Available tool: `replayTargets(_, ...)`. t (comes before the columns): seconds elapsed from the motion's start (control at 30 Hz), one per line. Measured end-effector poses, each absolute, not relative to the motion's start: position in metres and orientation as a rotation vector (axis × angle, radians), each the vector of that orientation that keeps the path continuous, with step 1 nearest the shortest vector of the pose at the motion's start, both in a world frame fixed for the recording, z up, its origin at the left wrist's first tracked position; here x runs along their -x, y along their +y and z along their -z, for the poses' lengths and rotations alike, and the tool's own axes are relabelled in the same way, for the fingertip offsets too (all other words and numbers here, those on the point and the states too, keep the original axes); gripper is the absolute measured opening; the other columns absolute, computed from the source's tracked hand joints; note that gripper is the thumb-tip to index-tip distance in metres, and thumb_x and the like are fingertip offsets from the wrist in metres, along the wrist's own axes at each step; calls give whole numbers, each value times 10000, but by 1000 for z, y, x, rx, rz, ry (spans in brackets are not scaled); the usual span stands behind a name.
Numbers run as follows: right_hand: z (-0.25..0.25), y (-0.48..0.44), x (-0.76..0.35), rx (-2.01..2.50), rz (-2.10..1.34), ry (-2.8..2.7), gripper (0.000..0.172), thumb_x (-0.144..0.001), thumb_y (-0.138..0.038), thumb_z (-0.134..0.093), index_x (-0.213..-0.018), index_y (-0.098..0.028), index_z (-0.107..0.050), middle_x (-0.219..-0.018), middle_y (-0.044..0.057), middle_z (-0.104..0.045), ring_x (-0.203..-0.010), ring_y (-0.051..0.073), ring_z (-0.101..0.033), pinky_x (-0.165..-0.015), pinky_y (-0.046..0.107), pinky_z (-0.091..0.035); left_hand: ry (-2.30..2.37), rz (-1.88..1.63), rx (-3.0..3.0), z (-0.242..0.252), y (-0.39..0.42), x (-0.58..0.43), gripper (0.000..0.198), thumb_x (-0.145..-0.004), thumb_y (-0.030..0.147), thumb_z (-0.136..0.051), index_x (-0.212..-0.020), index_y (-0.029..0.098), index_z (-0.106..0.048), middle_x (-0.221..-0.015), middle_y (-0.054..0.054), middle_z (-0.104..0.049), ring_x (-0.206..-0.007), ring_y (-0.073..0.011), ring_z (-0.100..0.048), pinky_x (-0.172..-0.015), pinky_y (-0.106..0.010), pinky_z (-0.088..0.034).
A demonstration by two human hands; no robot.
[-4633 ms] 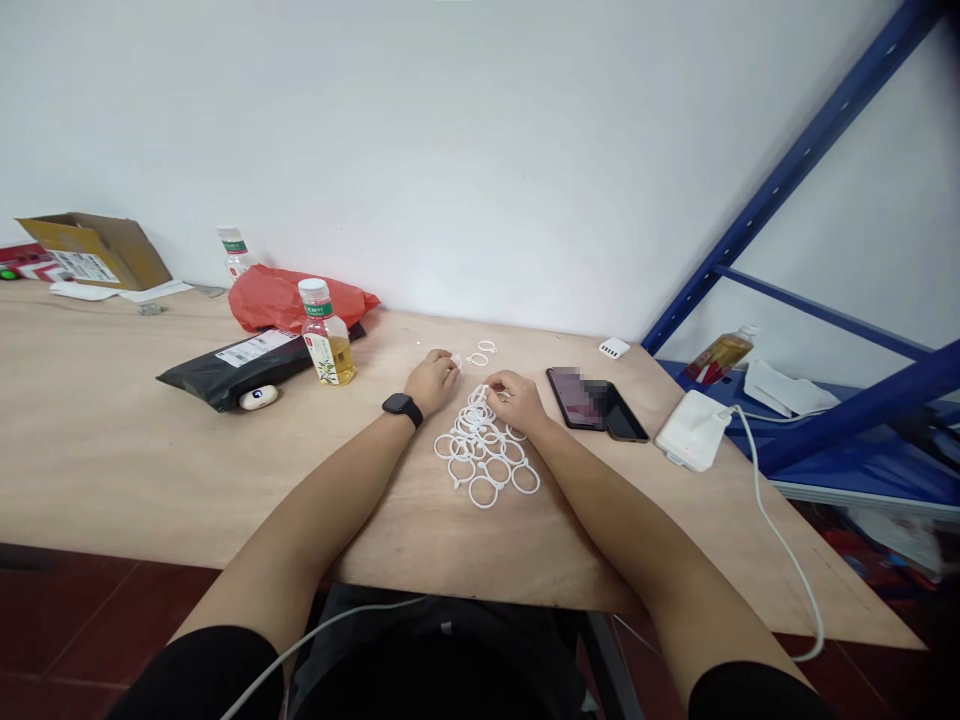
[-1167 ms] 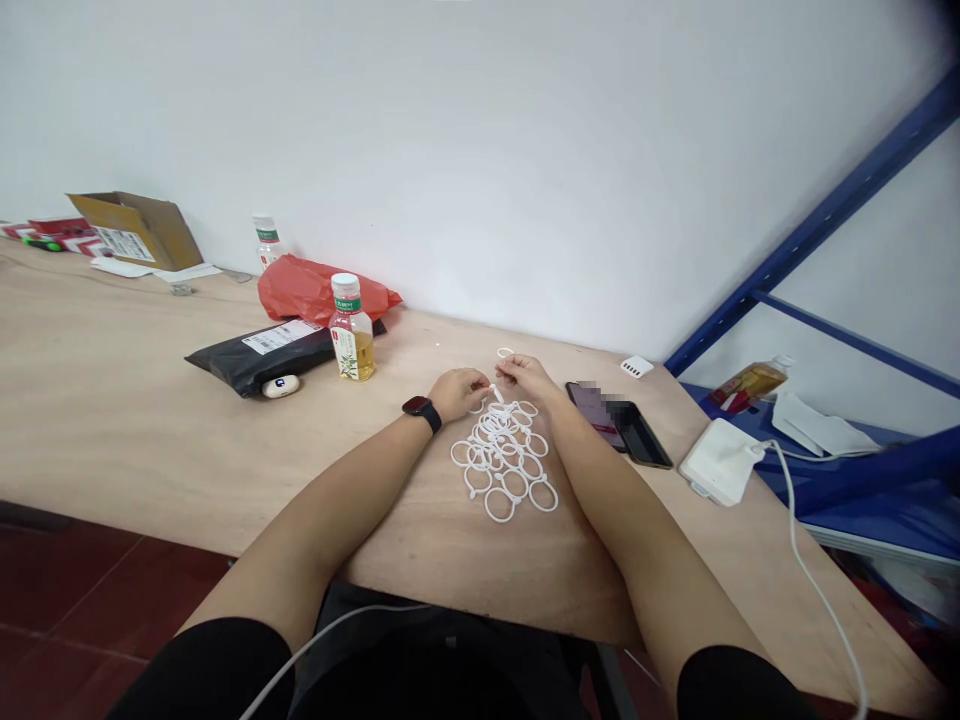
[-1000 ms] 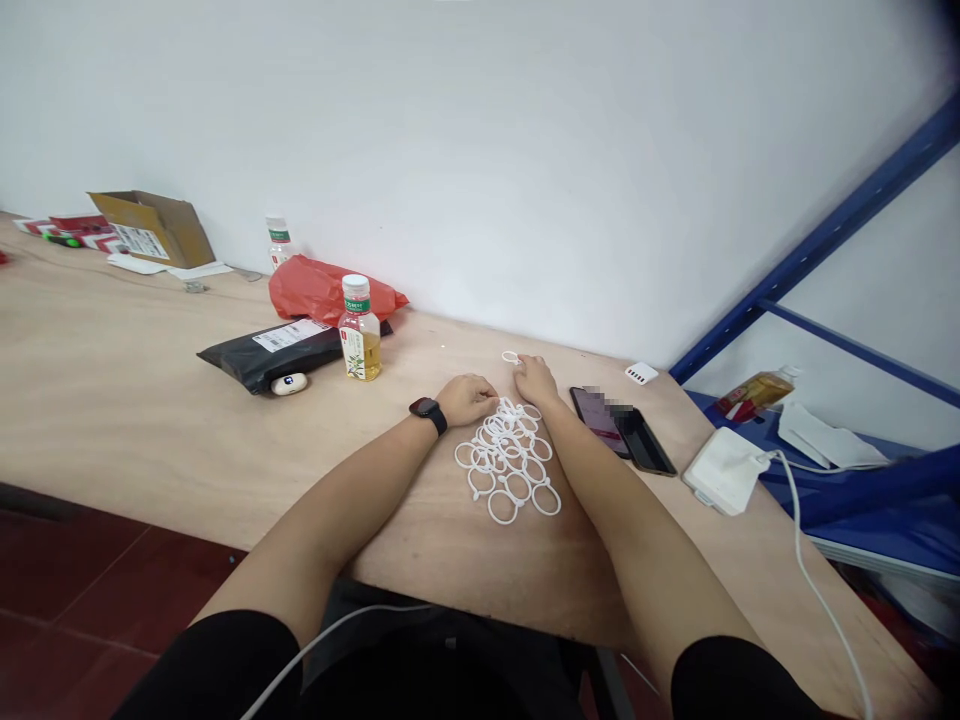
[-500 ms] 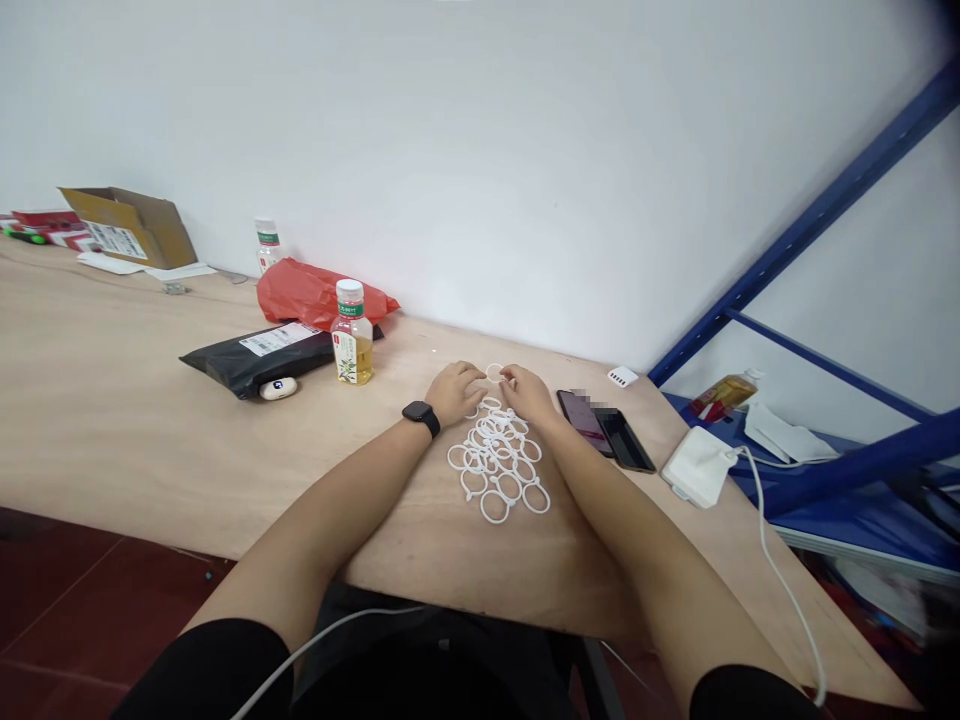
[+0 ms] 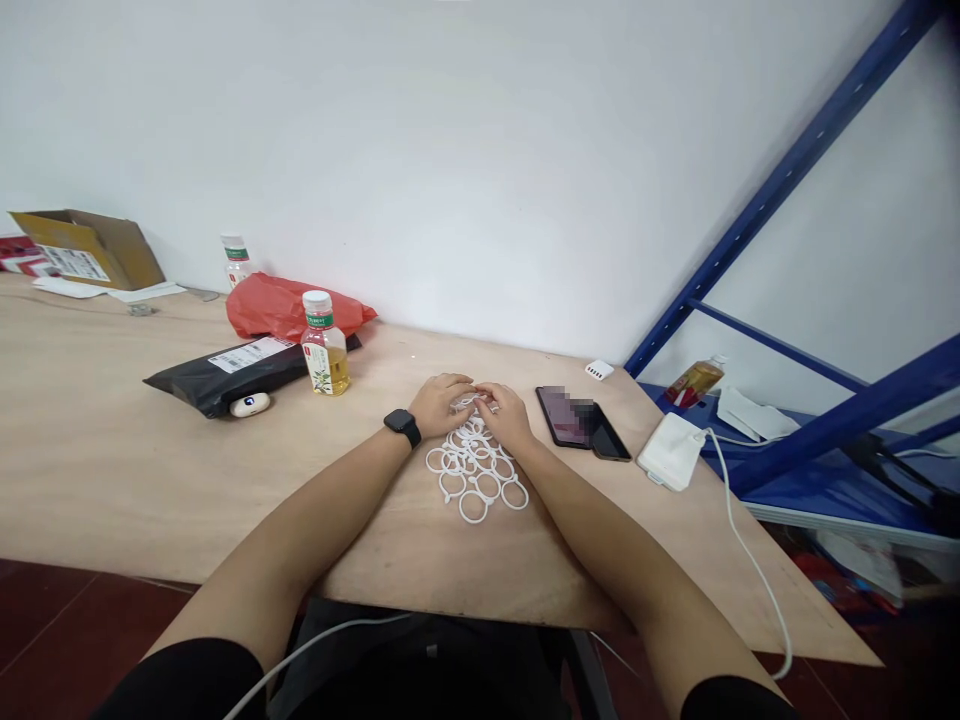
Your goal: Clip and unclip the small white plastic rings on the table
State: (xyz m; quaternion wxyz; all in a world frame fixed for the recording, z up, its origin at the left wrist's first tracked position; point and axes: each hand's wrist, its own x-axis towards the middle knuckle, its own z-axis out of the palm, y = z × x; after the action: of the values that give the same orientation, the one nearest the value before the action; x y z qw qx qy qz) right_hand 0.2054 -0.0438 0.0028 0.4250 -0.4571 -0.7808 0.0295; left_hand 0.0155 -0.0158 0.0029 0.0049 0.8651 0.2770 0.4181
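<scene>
Several white curtain rings [image 5: 474,465], each a thin hoop with a small knob, lie in an overlapping heap on the wooden table. At the far end of that heap my left hand [image 5: 441,403], with a black watch on its wrist, curls its fingers inward. Facing it, my right hand [image 5: 507,415] is bent with thumb and fingers close together. The fingertips of both hands nearly meet around a white curtain ring [image 5: 466,401] just above the heap. The fingers partly cover this ring and those beneath it.
Two phones [image 5: 564,416] and a white adapter [image 5: 670,452] with a cable lie to the right, beside a blue rack [image 5: 787,220]. To the left are a drink bottle [image 5: 327,345], a black parcel [image 5: 225,375], a red bag [image 5: 274,308] and an open carton [image 5: 112,250].
My hands have come closer together and lower over the far end of the heap. The ring that stood up between my fingertips is now partly covered. The view has shifted right.
</scene>
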Motion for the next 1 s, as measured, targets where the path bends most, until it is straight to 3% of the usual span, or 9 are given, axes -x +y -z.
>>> replayTargets(0.17, -2, -43, -206, 1134, -72, -1938, 253, -875, -263, -595, -1120, -223, -645, -1004, 55, -712, -880, 206, -641, -867, 366, -490, 838, -1351, -2721, -2, -16, -17, 246, -855, 270, -599, -1072, 172, -662, -1110, -105, -678, -1030, -226, -636, -931, -407, -515)
replayTargets(0.37, -6, -45, -207, 1162, -48, -2046, 192, -943, -289, -517, -1002, -207, -680, -957, 71, -712, -934, 216, -612, -864, 350, -459, 847, -1392, -2653, 0, -16, -17, 241, -877, 331, -602, -1050, 169, -645, -1109, -107, -689, -1028, -214, -646, -938, -394, -519)
replayTargets(0.8, -6, -40, -213, 1261, -180, -1912, 261, -959, -363, -473, -988, -228, -694, -936, 44, -733, -916, 200, -648, -847, 318, -460, 1001, -977, -2556, -4, -21, -16, 362, -851, 474, -623, -1042, 172, -680, -992, -84, -719, -920, -215, -657, -877, -358, -508)
replayTargets(1.0, -1, -28, -227, 1393, -298, -1852, 236, -937, -300, -489, -955, -198, -701, -908, 38, -733, -837, 174, -656, -779, 285, -476, 874, -970, -2631, -4, -19, -15, 434, -855, 551, -596, -1044, 180, -717, -1133, -106, -695, -1062, -239, -621, -985, -389, -456)
